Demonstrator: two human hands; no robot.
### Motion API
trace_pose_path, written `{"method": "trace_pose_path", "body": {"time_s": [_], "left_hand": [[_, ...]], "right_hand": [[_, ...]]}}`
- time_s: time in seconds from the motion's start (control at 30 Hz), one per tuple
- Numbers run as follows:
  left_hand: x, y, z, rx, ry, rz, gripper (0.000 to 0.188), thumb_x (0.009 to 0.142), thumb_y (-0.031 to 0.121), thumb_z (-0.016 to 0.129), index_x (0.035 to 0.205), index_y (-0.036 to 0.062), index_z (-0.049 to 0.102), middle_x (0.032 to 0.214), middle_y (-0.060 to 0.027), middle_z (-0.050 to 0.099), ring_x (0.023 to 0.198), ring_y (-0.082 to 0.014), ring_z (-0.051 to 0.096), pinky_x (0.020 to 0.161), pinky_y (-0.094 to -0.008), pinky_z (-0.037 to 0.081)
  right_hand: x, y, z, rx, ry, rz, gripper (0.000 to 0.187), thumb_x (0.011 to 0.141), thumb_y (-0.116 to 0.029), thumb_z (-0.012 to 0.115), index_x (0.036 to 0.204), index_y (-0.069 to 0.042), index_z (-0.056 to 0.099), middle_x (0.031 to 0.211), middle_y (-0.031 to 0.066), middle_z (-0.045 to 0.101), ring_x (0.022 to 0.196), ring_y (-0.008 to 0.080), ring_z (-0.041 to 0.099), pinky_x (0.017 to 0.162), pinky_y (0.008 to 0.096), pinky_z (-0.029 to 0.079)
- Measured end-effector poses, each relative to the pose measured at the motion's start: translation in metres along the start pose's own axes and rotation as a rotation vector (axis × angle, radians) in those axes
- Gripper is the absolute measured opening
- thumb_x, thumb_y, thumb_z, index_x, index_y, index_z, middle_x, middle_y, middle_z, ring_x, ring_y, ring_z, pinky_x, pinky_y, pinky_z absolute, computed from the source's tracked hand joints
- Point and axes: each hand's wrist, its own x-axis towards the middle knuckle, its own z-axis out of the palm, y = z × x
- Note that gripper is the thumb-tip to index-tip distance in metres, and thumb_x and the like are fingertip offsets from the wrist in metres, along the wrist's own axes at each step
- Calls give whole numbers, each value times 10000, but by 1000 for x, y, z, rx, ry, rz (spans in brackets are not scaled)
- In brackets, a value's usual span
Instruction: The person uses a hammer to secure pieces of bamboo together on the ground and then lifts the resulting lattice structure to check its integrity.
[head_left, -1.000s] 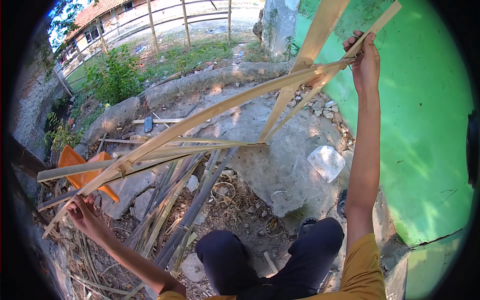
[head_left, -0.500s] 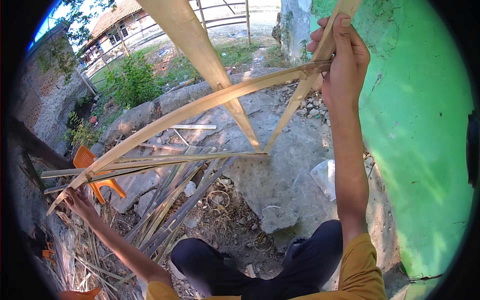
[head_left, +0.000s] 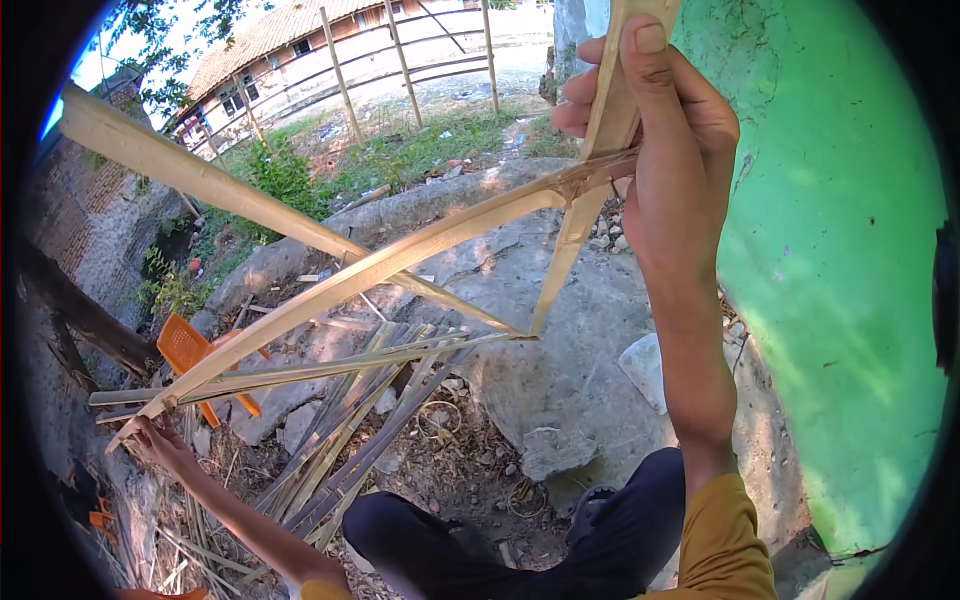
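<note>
My right hand, raised at the upper right, grips an upright bamboo strip, thumb along its face. A long curved bamboo strip runs from that hand down to the lower left. There, the closed fingers of my left hand hold its tapered end. A wide pale bamboo strip slants from the upper left, passing behind the curved one. Its thin end comes together with the upright strip's lower tip above the stone slab. Several narrower bamboo strips extend from near my left hand toward that point.
A pile of split bamboo strips lies on littered ground before my knees. An orange plastic chair stands at left. The grey stone slab lies ahead; a green wall rises at right. Beyond are a bush and a pole fence.
The wide bamboo strip has swung from top centre to the upper left. My right hand has come lower and looks larger. My left hand has shifted slightly down and right.
</note>
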Motion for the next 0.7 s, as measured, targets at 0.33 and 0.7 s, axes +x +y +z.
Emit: {"method": "trace_pose_path", "body": {"time_s": [0.33, 0.7], "left_hand": [[18, 2, 88, 108, -117, -76, 196, 938, 249, 695, 990, 99, 580, 824, 2, 608, 754, -83, 584, 910, -347, 558], [82, -45, 273, 251, -308, -175, 212, 948, 263, 682, 878, 130, 533, 808, 31, 570, 720, -63, 533, 855, -302, 545]], "right_hand": [[40, 37, -2, 65, 47, 55, 448, 986, -431, 593, 962, 11, 659, 713, 57, 636, 610, 131, 636, 624, 256, 548], [151, 136, -43, -130, 219, 167, 480, 970, -422, 619, 1075, 46, 651, 879, 113, 669, 813, 224, 688, 785, 343, 570]]}}
